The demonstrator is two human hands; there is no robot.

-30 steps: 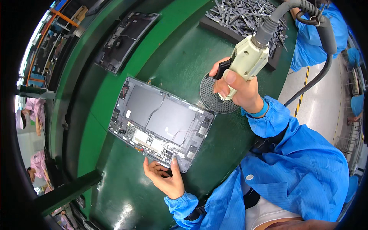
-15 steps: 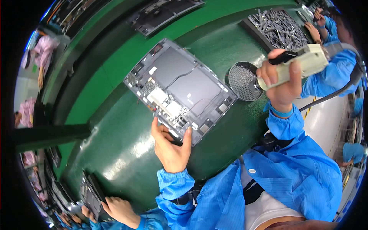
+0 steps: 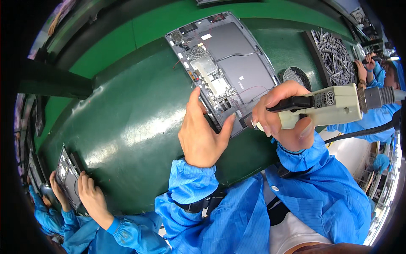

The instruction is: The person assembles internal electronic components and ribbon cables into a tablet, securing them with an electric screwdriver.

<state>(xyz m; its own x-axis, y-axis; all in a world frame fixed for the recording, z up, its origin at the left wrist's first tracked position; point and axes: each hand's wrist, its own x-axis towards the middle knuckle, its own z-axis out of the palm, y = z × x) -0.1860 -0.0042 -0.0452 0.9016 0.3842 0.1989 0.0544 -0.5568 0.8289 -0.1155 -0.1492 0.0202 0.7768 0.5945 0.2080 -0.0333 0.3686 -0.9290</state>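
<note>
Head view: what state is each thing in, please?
Flat grey rectangular device: uncovered, circuitry exposed.
Cream tool with black lever: held; running or not, unclear.
Left hand: holding the device's near end.
Right hand: closed round the tool.
Round dark dish: partly hidden.
Black rectangular tray: heaped with thin grey strips.

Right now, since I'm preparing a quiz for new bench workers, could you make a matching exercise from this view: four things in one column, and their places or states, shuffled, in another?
Things:
1. electric screwdriver
2. opened portable computer
3. round perforated dish
4. tray

Places or states:
A. between the computer and the tray
B. black-walled, heaped with gray strips
C. gripped at its edge by the left hand
D. held in the right hand

Right pairs: 1-D, 2-C, 3-A, 4-B.
</note>
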